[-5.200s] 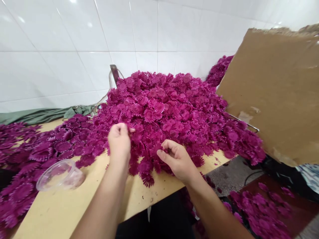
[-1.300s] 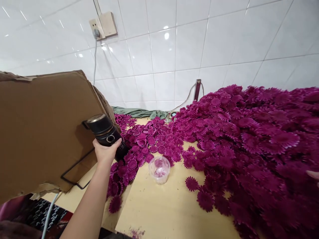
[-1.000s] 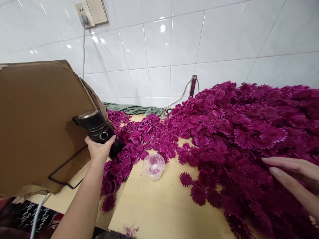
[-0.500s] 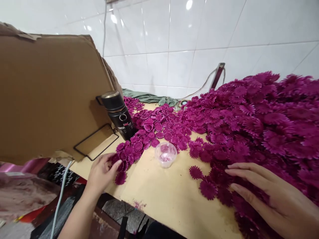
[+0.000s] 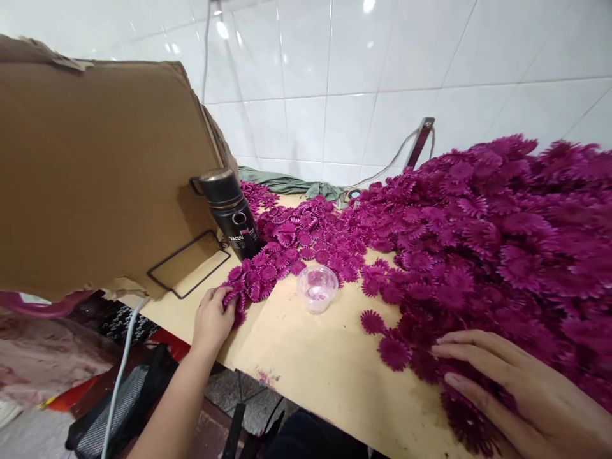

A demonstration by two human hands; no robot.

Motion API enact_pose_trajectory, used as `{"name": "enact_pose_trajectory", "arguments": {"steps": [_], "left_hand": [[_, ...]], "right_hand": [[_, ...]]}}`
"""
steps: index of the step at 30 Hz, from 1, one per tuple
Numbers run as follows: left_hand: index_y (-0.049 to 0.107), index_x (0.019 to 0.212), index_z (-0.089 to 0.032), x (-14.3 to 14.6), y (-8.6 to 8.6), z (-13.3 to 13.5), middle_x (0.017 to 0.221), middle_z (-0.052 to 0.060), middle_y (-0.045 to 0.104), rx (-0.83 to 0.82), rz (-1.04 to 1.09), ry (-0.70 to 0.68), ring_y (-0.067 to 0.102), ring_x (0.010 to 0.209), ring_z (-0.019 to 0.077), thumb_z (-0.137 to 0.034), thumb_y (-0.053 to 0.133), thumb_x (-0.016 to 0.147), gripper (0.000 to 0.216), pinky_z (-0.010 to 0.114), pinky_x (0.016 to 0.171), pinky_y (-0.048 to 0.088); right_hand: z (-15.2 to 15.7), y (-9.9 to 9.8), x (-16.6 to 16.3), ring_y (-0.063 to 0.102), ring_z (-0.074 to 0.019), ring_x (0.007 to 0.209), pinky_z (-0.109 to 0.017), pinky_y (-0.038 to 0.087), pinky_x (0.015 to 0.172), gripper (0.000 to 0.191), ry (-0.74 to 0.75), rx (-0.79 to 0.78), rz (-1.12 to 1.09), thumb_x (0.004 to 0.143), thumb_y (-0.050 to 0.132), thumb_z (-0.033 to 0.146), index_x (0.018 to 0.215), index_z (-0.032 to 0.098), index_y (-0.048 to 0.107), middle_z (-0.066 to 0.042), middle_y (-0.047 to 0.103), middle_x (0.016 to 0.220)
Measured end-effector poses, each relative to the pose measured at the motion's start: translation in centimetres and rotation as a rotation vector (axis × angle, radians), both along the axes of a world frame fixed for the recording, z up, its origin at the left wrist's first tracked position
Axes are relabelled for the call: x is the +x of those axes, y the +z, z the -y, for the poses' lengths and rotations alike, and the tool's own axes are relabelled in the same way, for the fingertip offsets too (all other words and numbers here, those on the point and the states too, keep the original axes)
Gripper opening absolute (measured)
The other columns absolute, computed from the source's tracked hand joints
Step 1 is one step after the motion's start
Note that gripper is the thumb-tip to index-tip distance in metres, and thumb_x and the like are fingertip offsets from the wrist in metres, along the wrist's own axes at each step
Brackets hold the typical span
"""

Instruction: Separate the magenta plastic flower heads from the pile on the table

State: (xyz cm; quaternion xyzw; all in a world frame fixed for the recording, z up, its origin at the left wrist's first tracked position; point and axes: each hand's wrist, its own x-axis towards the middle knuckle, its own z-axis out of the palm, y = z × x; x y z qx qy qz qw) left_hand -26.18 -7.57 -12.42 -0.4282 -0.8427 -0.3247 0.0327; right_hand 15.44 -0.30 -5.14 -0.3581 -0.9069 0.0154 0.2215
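Observation:
My left hand (image 5: 213, 317) is at the left end of a loose row of magenta artificial flower heads (image 5: 262, 271). Its fingers curl around some of them, and the fingertips are partly hidden. On the right, my right hand (image 5: 516, 382) rests against the front of a large heap of the same flower heads (image 5: 459, 242). Its fingers are stretched out, the thumb apart, with flower heads under the palm. A small clear plastic cup (image 5: 317, 290) stands on the table between the hands, with a little pinkish residue inside.
A black vacuum bottle (image 5: 232, 213) stands behind my left hand, against a large cardboard box (image 5: 95, 178). A black wire frame (image 5: 189, 264) lies by the box. Green cloth (image 5: 287, 182) runs along the tiled wall. The table's front edge (image 5: 296, 395) is close to me.
My left hand has moved right and its fingers have curled further into the flower heads. My right hand stays almost in place, slightly lower. The view has shifted a little.

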Motion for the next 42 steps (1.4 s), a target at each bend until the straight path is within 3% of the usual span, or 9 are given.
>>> {"name": "enact_pose_trajectory", "arguments": {"steps": [3,8,17,22,26,28,31,35,42], "left_hand": [[0.062,0.086,-0.02,-0.1,0.3,-0.2,0.086,0.008,0.059,0.049,0.093,0.028,0.057,0.087,0.0254,-0.035,0.045,0.07,0.028,0.039,0.086,0.043],[0.059,0.079,-0.019,-0.6,1.1,-0.8,0.075,0.004,0.059,0.264,0.357,0.05,0.058,0.076,0.0219,-0.036,0.051,0.063,0.025,0.037,0.079,0.045],[0.056,0.08,-0.017,1.0,4.4,-3.3,0.072,0.003,0.062,0.429,0.424,-0.022,0.058,0.069,0.0163,-0.039,0.049,0.064,0.028,0.029,0.067,0.047],[0.058,0.081,-0.018,3.1,6.3,-5.9,0.077,0.004,0.063,0.371,0.273,-0.209,0.058,0.075,0.0176,-0.039,0.049,0.07,0.025,0.029,0.072,0.046],[0.061,0.086,-0.019,5.2,8.4,-8.7,0.09,0.007,0.065,0.235,0.045,-0.307,0.058,0.087,0.0206,-0.037,0.045,0.076,0.025,0.032,0.081,0.043],[0.061,0.091,-0.02,6.2,9.3,-10.0,0.094,0.007,0.066,0.104,-0.017,-0.34,0.059,0.089,0.0211,-0.036,0.043,0.079,0.027,0.031,0.08,0.042],[0.063,0.092,-0.024,7.3,10.1,-11.4,0.093,0.006,0.069,-0.071,-0.064,-0.347,0.061,0.087,0.0224,-0.036,0.042,0.08,0.027,0.029,0.074,0.043],[0.065,0.086,-0.023,7.5,10.3,-12.2,0.089,0.008,0.07,-0.104,-0.089,-0.354,0.063,0.085,0.0255,-0.036,0.043,0.08,0.026,0.03,0.07,0.043],[0.063,0.096,-0.022,5.7,9.7,-12.8,0.092,0.006,0.069,-0.066,-0.034,-0.412,0.063,0.086,0.0228,-0.038,0.046,0.078,0.029,0.03,0.074,0.046]], "right_hand": [[0.2,0.3,0.0,0.063,-0.0188,0.087,-0.03,0.056,0.074,0.026,0.014,0.014,-0.013,0.083,0.046,0.039,0.099,0.027,0.063,-0.003,0.065,0.098],[0.5,1.3,-0.9,0.063,-0.0182,0.085,-0.029,0.056,0.073,0.024,0.016,0.022,-0.037,0.083,0.045,0.038,0.094,0.027,0.064,-0.003,0.065,0.097],[0.7,3.1,-3.1,0.064,-0.0176,0.079,-0.026,0.054,0.066,0.023,0.108,-0.008,-0.11,0.084,0.045,0.033,0.087,0.024,0.066,-0.005,0.067,0.088],[0.4,5.4,-5.0,0.063,-0.0163,0.079,-0.025,0.051,0.066,0.021,0.145,-0.19,-0.114,0.085,0.045,0.028,0.083,0.023,0.066,-0.006,0.066,0.088],[-2.2,7.5,-10.0,0.059,-0.0135,0.066,-0.025,0.046,0.06,0.017,0.114,-0.363,-0.164,0.082,0.049,0.022,0.086,0.018,0.065,-0.004,0.066,0.076],[-4.1,7.9,-13.2,0.06,-0.0142,0.072,-0.025,0.046,0.065,0.016,0.04,-0.412,-0.189,0.079,0.054,0.024,0.089,0.017,0.064,-0.005,0.067,0.084],[-6.5,7.8,-17.8,0.061,-0.0181,0.085,-0.028,0.045,0.075,0.021,-0.03,-0.389,-0.108,0.08,0.054,0.03,0.093,0.017,0.063,-0.007,0.067,0.094],[-8.4,6.9,-21.9,0.06,-0.0257,0.093,-0.032,0.045,0.076,0.034,-0.118,-0.404,0.02,0.074,0.061,0.033,0.101,0.012,0.06,-0.014,0.065,0.1],[-11.0,5.4,-22.2,0.062,-0.0211,0.085,-0.026,0.044,0.07,0.017,-0.234,-0.46,-0.081,0.076,0.055,0.021,0.088,0.014,0.065,-0.01,0.068,0.093]]}}
